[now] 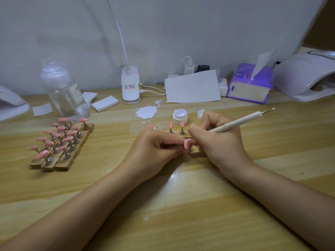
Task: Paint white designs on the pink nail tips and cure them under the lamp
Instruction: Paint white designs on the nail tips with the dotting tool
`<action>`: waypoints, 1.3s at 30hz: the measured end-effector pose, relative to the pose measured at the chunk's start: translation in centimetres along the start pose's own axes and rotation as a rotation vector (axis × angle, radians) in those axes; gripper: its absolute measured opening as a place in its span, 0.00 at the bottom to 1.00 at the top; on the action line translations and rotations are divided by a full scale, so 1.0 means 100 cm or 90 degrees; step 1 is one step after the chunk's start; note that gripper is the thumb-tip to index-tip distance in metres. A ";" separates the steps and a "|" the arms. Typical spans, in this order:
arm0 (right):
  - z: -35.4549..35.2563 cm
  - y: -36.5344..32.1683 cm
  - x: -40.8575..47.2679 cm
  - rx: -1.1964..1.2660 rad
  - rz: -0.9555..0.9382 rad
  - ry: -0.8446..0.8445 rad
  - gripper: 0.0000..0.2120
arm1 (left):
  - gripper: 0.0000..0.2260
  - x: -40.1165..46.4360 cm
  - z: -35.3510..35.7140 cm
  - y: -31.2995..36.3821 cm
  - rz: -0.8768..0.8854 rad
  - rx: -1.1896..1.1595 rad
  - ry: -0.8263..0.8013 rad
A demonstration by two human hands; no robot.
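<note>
At the centre of the frame, the left hand (154, 147) pinches a glossy pink oval nail tip (186, 144) between its curled fingertips, low over the pale wooden tabletop (181, 205). The right hand (217, 140) grips a slim cream-coloured dotting pen (235, 122) like a pencil, fingers curled round its shaft; the pen slants up toward the right of the frame, and its metal point touches the upper edge of the held nail tip.

Just above the hands stand two pink nail tips with white dots on small metal stands (176, 128), side by side. Behind them sits a small open white jar of white gel (180, 116), with its round white lid (201, 114) beside it, partly hidden by the right hand. A dried white paint smear (146, 112) lies on the tabletop left of the jar.

At the middle left, a wooden rack of plain pink nail tips on metal stands (61, 142) rests on the tabletop. Behind it stands a clear plastic pump bottle (63, 91). At the upper right edge sits a white domed curing lamp (306, 77), with a purple tissue pack (251, 82) to its left. A white clip-on desk lamp base (130, 86) stands at the upper centre.
</note>
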State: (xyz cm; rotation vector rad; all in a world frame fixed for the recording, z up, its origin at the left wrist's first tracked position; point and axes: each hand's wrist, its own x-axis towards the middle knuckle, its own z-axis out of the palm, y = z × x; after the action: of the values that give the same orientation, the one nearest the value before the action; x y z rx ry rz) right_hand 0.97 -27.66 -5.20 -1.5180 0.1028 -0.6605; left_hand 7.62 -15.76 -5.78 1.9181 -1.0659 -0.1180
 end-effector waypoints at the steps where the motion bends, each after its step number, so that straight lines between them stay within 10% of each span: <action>1: 0.000 0.000 0.000 0.004 0.001 0.000 0.19 | 0.12 0.000 0.000 0.000 0.001 -0.002 0.001; 39: 0.003 -0.004 -0.001 -0.011 0.010 -0.008 0.21 | 0.11 0.001 0.001 -0.001 0.005 0.002 -0.002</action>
State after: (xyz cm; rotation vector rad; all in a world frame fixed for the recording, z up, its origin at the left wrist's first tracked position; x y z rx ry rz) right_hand 0.85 -27.30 -4.84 -1.5355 0.1107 -0.6399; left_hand 7.69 -15.83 -5.86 1.9165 -1.0752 -0.1149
